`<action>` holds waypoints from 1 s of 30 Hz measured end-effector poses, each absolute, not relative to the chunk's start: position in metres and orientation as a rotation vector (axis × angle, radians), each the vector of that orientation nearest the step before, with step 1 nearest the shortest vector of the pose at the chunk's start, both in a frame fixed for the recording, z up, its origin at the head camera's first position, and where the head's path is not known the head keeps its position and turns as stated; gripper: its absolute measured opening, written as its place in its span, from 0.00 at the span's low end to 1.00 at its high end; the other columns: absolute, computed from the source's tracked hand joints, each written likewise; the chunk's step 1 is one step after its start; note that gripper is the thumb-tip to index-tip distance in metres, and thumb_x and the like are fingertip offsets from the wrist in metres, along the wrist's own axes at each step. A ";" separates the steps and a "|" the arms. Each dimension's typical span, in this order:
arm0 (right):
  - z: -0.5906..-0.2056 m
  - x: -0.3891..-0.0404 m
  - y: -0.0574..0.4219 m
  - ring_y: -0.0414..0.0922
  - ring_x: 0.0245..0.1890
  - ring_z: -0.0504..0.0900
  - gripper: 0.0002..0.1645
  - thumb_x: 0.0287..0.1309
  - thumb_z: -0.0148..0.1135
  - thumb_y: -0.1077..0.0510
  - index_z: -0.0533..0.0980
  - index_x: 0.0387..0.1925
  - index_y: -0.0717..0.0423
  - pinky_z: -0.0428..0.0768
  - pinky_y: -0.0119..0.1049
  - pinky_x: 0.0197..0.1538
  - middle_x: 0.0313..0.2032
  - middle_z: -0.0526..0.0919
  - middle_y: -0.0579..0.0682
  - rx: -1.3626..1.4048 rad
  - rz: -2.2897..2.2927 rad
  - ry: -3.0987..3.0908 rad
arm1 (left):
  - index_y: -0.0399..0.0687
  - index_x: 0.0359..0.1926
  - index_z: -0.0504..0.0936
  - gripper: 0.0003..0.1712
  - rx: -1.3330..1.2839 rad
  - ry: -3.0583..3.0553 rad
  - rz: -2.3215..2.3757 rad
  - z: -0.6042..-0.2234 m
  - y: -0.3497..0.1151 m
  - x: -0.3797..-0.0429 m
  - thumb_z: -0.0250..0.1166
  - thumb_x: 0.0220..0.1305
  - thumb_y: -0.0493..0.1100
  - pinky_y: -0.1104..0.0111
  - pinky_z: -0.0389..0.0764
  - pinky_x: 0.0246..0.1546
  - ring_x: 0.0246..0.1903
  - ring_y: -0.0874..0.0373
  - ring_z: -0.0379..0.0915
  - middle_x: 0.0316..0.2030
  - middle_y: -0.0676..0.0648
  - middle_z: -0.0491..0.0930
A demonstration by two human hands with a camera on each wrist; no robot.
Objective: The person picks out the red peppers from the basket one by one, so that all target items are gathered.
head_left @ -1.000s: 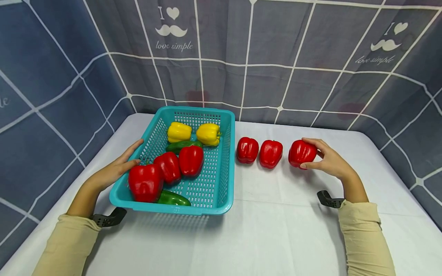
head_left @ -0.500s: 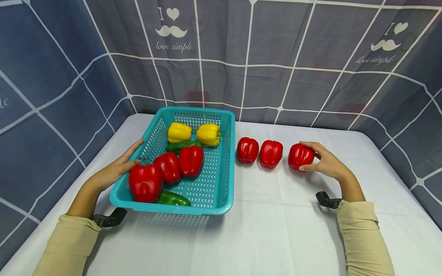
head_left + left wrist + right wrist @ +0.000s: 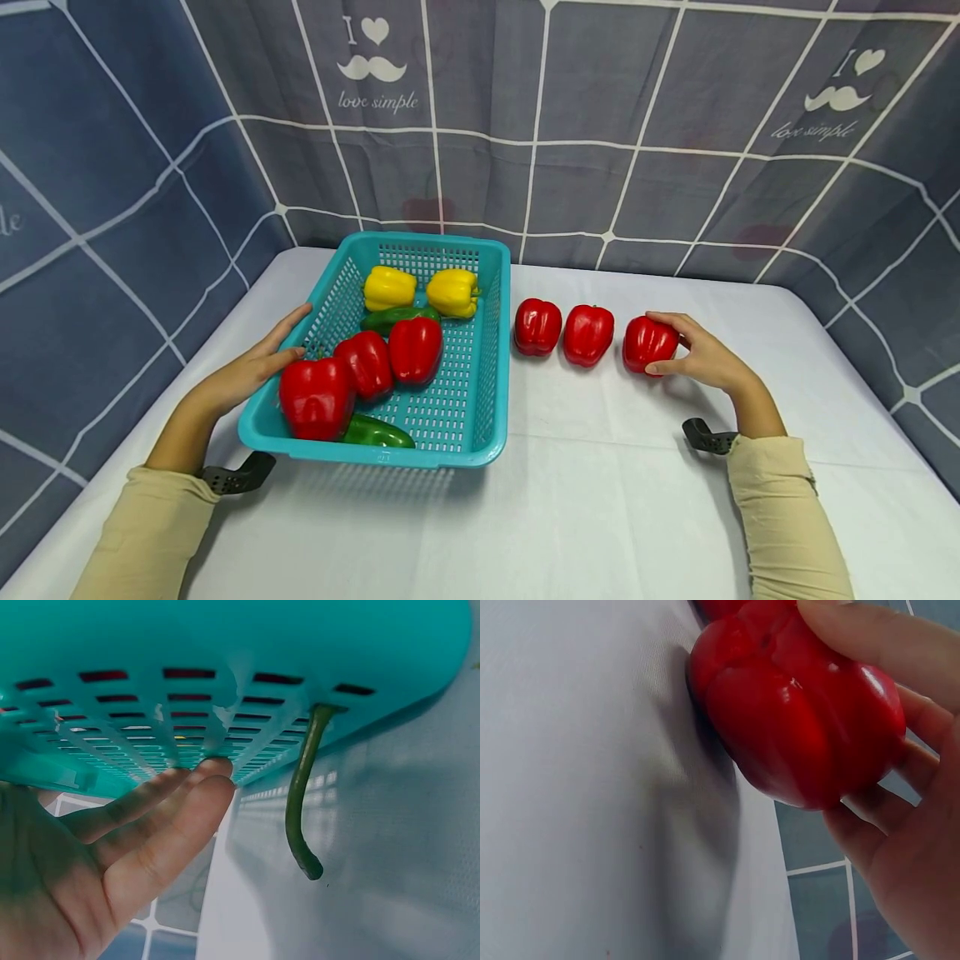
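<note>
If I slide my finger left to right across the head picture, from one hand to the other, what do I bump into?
Left hand → teal basket → first red pepper → second red pepper → gripped red pepper → right hand.

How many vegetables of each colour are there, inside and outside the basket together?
Red peppers: 6 (3 in the teal basket, 3 outside, one of these in the right hand)
Yellow peppers: 2
Green vegetables: 2
Total: 10

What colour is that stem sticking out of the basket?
Green. The stem shows best in the left wrist view, sticking out of the teal basket.
</note>
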State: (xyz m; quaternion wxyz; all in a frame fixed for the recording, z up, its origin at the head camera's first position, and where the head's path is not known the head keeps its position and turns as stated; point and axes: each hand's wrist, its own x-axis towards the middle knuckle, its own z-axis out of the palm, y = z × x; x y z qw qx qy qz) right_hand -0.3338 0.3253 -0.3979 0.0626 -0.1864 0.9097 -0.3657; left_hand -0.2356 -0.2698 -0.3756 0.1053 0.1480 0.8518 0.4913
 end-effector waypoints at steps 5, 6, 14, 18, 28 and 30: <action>-0.397 -0.334 0.324 0.61 0.60 0.58 0.49 0.43 0.70 0.56 0.56 0.66 0.56 0.59 0.64 0.59 0.61 0.58 0.62 -0.590 -1.110 2.735 | 0.52 0.71 0.33 0.37 0.428 2.507 1.459 -0.376 -0.272 -0.232 0.42 0.69 0.44 0.62 0.79 0.42 0.62 0.28 0.45 0.69 0.35 0.33; -0.397 -0.334 0.323 0.61 0.60 0.58 0.49 0.43 0.70 0.56 0.56 0.66 0.57 0.58 0.64 0.60 0.61 0.58 0.62 -0.599 -1.112 2.732 | 0.52 0.71 0.33 0.37 0.426 2.507 1.461 -0.376 -0.272 -0.232 0.42 0.69 0.44 0.61 0.80 0.42 0.62 0.28 0.45 0.69 0.35 0.33; -0.396 -0.333 0.324 0.60 0.61 0.56 0.48 0.45 0.69 0.57 0.55 0.66 0.57 0.55 0.65 0.60 0.63 0.56 0.62 -0.631 -1.124 2.710 | 0.53 0.71 0.33 0.37 0.420 2.514 1.463 -0.375 -0.273 -0.228 0.42 0.69 0.44 0.54 0.79 0.43 0.62 0.28 0.43 0.69 0.36 0.32; -0.396 -0.333 0.324 0.61 0.62 0.54 0.48 0.45 0.68 0.57 0.54 0.66 0.58 0.54 0.67 0.60 0.63 0.55 0.63 -0.634 -1.123 2.713 | 0.53 0.71 0.34 0.37 0.414 2.524 1.458 -0.374 -0.272 -0.227 0.43 0.68 0.44 0.52 0.78 0.44 0.63 0.29 0.43 0.70 0.36 0.33; -0.393 -0.331 0.323 0.65 0.64 0.49 0.52 0.44 0.68 0.56 0.51 0.67 0.59 0.60 0.69 0.55 0.67 0.46 0.65 -0.614 -1.003 2.778 | 0.54 0.71 0.34 0.37 0.406 2.521 1.463 -0.376 -0.270 -0.230 0.43 0.68 0.44 0.47 0.76 0.46 0.64 0.30 0.42 0.70 0.37 0.33; -0.393 -0.330 0.323 0.66 0.63 0.49 0.53 0.43 0.69 0.56 0.50 0.68 0.58 0.63 0.67 0.54 0.67 0.45 0.65 -0.591 -0.966 2.794 | 0.54 0.71 0.34 0.37 0.411 2.521 1.464 -0.376 -0.269 -0.232 0.43 0.68 0.44 0.47 0.75 0.47 0.64 0.30 0.42 0.70 0.38 0.33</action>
